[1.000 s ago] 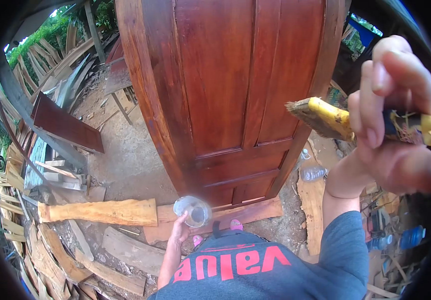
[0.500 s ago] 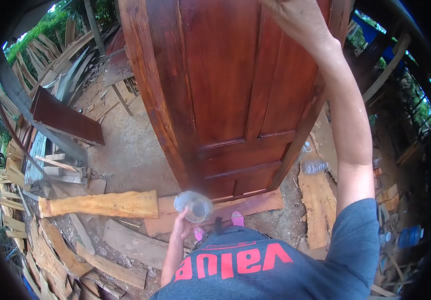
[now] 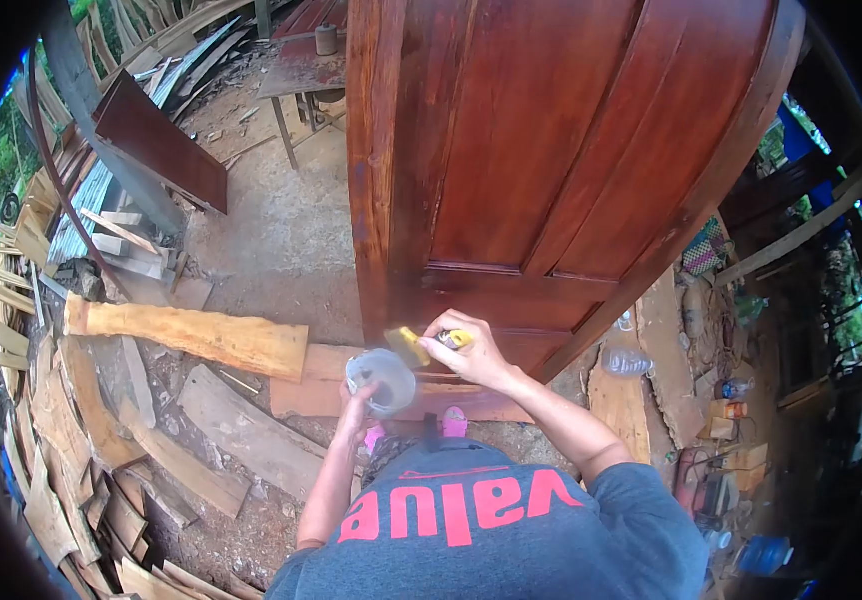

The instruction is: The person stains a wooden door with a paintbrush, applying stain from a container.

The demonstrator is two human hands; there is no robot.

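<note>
My left hand (image 3: 356, 405) grips a translucent plastic tub (image 3: 391, 388) by its side, thumb over the rim, with a dark patch visible inside. In my right hand (image 3: 476, 355) is a paintbrush (image 3: 413, 345) with a yellow handle end, its bristles close to the tub's far rim. Just beyond both hands stands a tall reddish-brown panelled wooden door (image 3: 521, 150), upright and glossy. Its lower end is at a flat plank (image 3: 301, 395) on the ground.
Rough planks (image 3: 191, 335) and wood offcuts (image 3: 81, 440) lie to the left. A dark board (image 3: 156, 145) leans by a post, and a small table (image 3: 306, 80) stands farther back. On the right are a clear plastic bottle (image 3: 629, 362) and a blue jug (image 3: 763, 553).
My right hand has come down from high on the door to beside the tub, bringing the paintbrush into view. The tub stays in my left hand. The view has shifted.
</note>
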